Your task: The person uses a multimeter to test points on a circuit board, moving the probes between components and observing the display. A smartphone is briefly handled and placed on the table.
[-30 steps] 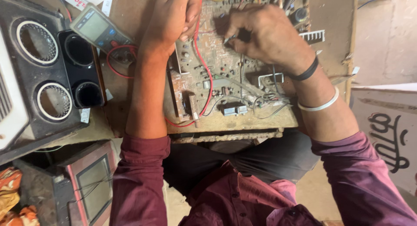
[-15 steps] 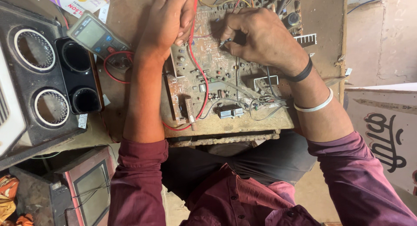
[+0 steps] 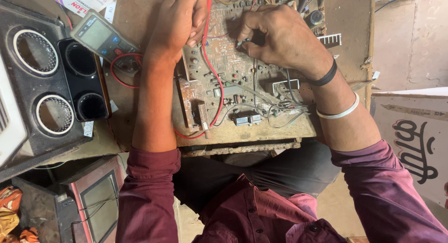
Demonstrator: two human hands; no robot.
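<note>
Resting on the far part of a dusty brown circuit board [image 3: 233, 91] crowded with small parts and thin wires, both hands work close together. The left grip [image 3: 179, 19] is curled shut around a red wire lead [image 3: 210, 61], which runs out from under its fingers, down across the board and loops round the near left corner. The right grip [image 3: 280, 35] is pinched shut on a thin metal probe tip [image 3: 240, 43], thumb and forefinger pressing it down onto the board just beside the left grip. A black band and a white bangle sit on the right wrist.

Left of the left grip, a grey handheld meter with a pale screen [image 3: 100, 35] lies on the worn brown counter [image 3: 135, 19], a red lead coiled beside it. Further left stands a black speaker panel with round grilles [image 3: 42, 84]. Nearer the person than the left forearm, a small boxy screen set [image 3: 93, 201] sits low. Beyond the right forearm stands a cardboard box with dark lettering [image 3: 413, 140].
</note>
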